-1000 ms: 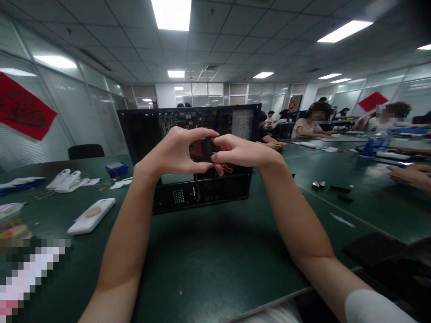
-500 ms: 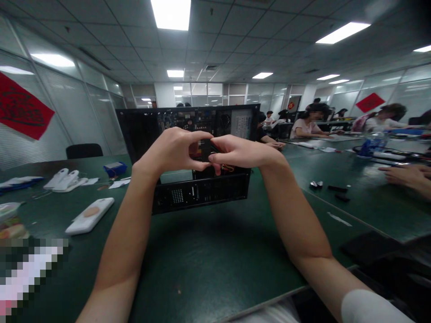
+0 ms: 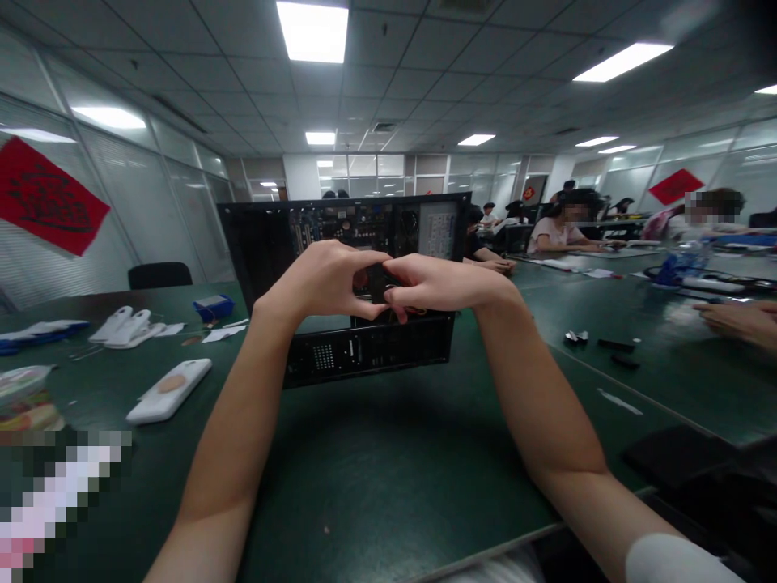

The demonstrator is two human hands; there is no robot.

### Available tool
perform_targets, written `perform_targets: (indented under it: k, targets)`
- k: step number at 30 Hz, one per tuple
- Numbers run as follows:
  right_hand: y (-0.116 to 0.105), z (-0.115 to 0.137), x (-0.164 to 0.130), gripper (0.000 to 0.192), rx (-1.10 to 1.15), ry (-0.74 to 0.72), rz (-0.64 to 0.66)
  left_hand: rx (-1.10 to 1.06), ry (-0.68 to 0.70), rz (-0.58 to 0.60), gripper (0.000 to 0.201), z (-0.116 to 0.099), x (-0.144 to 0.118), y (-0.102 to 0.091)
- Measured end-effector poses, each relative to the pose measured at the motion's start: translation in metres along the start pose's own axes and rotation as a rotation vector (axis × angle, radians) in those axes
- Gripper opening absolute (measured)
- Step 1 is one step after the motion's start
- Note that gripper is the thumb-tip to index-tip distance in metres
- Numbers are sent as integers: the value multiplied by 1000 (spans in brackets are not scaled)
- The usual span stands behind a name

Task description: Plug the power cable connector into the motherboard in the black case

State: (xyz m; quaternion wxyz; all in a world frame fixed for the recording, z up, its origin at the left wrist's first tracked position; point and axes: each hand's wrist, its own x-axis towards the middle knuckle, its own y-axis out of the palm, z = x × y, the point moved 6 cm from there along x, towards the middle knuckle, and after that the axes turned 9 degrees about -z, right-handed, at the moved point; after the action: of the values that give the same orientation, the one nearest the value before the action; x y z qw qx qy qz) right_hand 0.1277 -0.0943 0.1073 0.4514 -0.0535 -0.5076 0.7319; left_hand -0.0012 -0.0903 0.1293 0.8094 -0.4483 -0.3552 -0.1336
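At the far left of the dark green table [image 3: 376, 486], a lidded food container [image 3: 24, 397] sits beside a pixelated area. Just right of it lies a flat white device [image 3: 168, 391] with an oval tan patch on its upper face. Behind it, near the table's far edge, rest several white handsets [image 3: 125, 325], and further right a small blue box [image 3: 213, 307].

The left hand [image 3: 324, 282] is raised in front of the open computer case [image 3: 364, 283], which stands on the table at the centre of the view with its interior facing the camera. The thumb and fingers curl narrowly around a small black part [image 3: 376, 283] held between both hands. The part is mostly hidden by the fingers, so its shape cannot be told.

The right hand [image 3: 440, 282] meets the left hand at the same part, fingertips touching those of the left hand. Its thumb and fingers pinch closed on the part's right side. A few coloured wires show just under the right hand.

Inside the case, a circuit board occupies the upper area, and a labelled grey power unit [image 3: 438, 229] sits in the upper right corner. A perforated front panel lies along the lower edge.

To the right, small black and silver pieces [image 3: 574, 336] lie on the table. Another person's hand [image 3: 744, 320] rests at the right edge. Other people sit at tables farther back.
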Motion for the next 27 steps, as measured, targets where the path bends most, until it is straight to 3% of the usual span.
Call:
perform_targets:
  k: [7, 27]
  targets:
    - [-1, -1, -1, 7, -68, 26, 13, 17, 26, 1, 46, 0, 1, 2]
    - [4, -7, -1, 9, 89, -19, 95, -23, 45, -30, 39, -2, 2, 2]
